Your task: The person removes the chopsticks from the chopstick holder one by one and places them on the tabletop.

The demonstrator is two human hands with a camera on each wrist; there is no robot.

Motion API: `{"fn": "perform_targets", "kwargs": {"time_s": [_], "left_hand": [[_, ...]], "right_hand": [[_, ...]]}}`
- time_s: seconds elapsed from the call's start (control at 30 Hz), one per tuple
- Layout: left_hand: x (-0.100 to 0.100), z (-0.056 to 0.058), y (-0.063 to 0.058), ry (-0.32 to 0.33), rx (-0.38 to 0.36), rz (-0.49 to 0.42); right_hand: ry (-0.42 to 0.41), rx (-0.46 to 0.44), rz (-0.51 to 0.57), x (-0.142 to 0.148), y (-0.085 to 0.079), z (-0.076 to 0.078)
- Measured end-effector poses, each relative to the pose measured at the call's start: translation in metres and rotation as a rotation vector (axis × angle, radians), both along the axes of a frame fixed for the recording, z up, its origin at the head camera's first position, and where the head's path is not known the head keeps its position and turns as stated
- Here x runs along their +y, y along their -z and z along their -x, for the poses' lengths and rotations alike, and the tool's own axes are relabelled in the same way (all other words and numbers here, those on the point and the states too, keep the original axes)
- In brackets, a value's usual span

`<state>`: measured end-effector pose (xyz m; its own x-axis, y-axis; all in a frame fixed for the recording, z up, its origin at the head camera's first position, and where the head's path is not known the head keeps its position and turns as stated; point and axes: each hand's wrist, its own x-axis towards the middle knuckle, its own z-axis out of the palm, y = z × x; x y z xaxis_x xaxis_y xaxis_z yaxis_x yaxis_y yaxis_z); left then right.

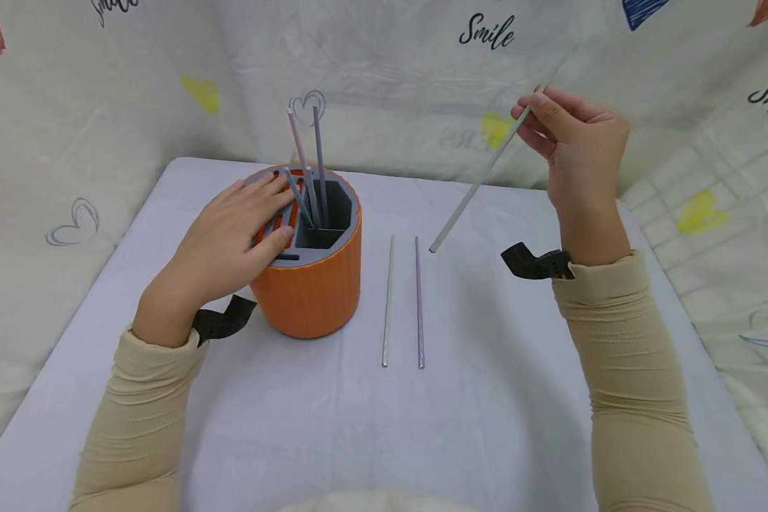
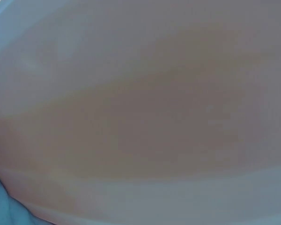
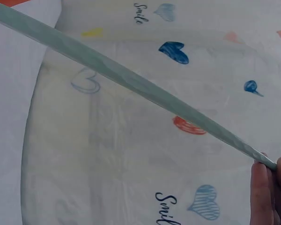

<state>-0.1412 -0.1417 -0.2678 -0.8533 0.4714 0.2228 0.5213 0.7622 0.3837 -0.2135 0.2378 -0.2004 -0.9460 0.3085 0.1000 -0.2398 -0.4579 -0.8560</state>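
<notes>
In the head view, the left hand (image 1: pixel 233 227) lies over the top of the round orange holder with a grey compartment insert (image 1: pixel 313 299), fingers stretched out across it, thumb set apart from them. Over on the other side, the right hand (image 1: pixel 582 139) is up high, thumb and fingertips pinching a slender pale green stick (image 1: pixel 480 179)! It slants down toward the holder, lower end near the tips of two sticks lying on the white table (image 1: pixel 339 441); whether that end touches the table, I can't tell. Those two lie side by side, apart: a thin whitish-green stick (image 1: pixel 388 302) nearer the holder, and a thin pale purple stick (image 1: pixel 419 306) beside it. Inside the holder's dark open compartment, four more lean upward: a pink stick (image 1: pixel 296 136), a taller purple stick (image 1: pixel 318 146) and two short blue-grey sticks (image 1: pixel 299 199).

To the left wrist now, and it's all blur, brownish-pink and grey; no telling what those fingers do from here.

And the right wrist: the pale green stick runs diagonally across, upper left to lower right, its far end caught between thumb and fingers. Behind it, a pale cloth backdrop (image 3: pixel 131 173) printed with hearts and "Smile".
</notes>
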Motion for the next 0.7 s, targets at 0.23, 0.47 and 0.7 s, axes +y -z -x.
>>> {"fn": "perform_targets", "kwargs": {"time_s": [0.23, 0.47, 0.7], "left_hand": [[-0.001, 0.0, 0.001, 0.003, 0.006, -0.007], [-0.001, 0.0, 0.001, 0.002, 0.008, -0.01], [-0.001, 0.0, 0.001, 0.003, 0.006, -0.001]], "right_hand": [[-0.075, -0.145, -0.13, 0.007, 0.025, 0.003], [-0.19, -0.24, -0.248, 0.009, 0.059, 0.007], [-0.242, -0.396, -0.457, 0.013, 0.092, 0.012]]}}
